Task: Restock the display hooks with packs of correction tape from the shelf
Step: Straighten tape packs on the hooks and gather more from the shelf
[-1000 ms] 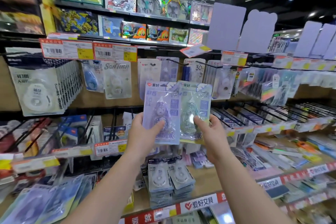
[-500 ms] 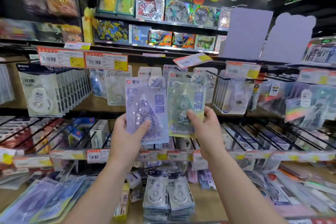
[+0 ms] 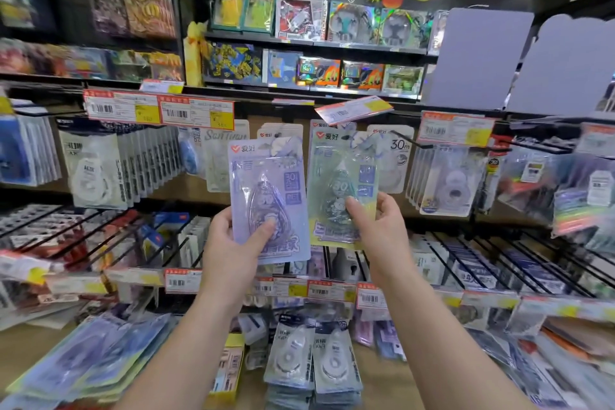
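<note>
Two packs of correction tape held up before a stationery display. The left hand (image 3: 233, 248) grips the purple pack (image 3: 268, 200) by its lower left part, thumb curled across the front of the blister. The right hand (image 3: 379, 236) pinches the green pack (image 3: 342, 186) at its lower right part, thumb on the front and fingers behind. Both packs stand upright, long axis vertical, printed faces toward the camera and hanging-hole ends uppermost, well above the fingers. The purple pack tilts slightly, its top leaning left; the green pack stands slightly higher. Their inner edges lie just beside each other with a narrow gap between them.

Directly beyond the tops of the two packs, more packs hang on the display hooks (image 3: 412, 141); whether the held packs touch them cannot be told. One bare hook tip projects above and to the right of the right hand. A tilted price tag (image 3: 352, 108) sits just above the green pack. Above the left hand two price labels (image 3: 159, 110) are mounted side by side.

Below both wrists, two stacks of white-dispenser packs (image 3: 312, 359) lie flat on the wooden shelf (image 3: 382, 379). Below and left of the left forearm, loose purple packs (image 3: 96, 359) lie fanned out, blurred so their number cannot be counted. Open air separates the forearms.
</note>
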`<state>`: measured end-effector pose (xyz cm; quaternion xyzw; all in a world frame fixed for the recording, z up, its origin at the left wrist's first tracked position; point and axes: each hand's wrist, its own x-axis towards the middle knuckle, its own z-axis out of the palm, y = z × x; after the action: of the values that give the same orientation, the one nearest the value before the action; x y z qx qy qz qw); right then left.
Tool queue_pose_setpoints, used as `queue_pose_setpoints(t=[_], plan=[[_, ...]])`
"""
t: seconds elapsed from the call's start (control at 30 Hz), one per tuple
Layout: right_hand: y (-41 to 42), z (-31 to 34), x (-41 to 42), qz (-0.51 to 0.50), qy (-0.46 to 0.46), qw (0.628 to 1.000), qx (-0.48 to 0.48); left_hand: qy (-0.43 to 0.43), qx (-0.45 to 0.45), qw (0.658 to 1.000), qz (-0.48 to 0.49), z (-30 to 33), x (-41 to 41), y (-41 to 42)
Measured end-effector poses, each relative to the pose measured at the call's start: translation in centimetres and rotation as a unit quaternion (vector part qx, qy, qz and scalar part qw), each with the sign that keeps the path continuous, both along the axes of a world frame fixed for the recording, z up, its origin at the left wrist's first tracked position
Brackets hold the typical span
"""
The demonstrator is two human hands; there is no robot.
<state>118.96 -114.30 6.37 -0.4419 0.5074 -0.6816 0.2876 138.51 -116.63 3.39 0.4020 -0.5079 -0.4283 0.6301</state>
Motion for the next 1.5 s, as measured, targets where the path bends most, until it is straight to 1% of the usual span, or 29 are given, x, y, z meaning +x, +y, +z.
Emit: queue_pose_setpoints(t=[0.23,0.43,0.6,0.77,1.0,1.27,1.5], plan=[[-1.4,-1.0,-0.6,-0.014,0.039,0.999,0.018,-0.008,-0.003,1.0,-0.007,-0.1,0.3,-0.8],[-2.5,-2.4,-1.0,-0.045,0.051,0.994,0.081,-0.017,0.0,1.0,-0.008,0.0,0.3,-1.8],[-3.8,-2.8,-1.1,-0.046,0.053,0.993,0.097,-0.015,-0.005,1.0,-0.012,0.4,0.0,-2.2],[-5.9,-2.6,-1.9,-0.032,0.034,0.994,0.101,-0.02,-0.013,1.0,0.0,0.5,-0.1,-2.6],[-10.3,-2.8,-2.9,-0.047,0.031,0.991,0.124,-0.029,-0.024,0.999,-0.007,0.4,0.1,-3.1],[-14.1,-2.4,-3.6,-0.011,-0.015,0.991,0.133,-0.033,-0.041,0.999,0.003,0.6,0.0,-3.8],[-16.1,-2.4,-4.4,-0.011,-0.001,0.989,0.149,-0.021,-0.038,0.999,0.001,0.5,-0.2,-4.1]])
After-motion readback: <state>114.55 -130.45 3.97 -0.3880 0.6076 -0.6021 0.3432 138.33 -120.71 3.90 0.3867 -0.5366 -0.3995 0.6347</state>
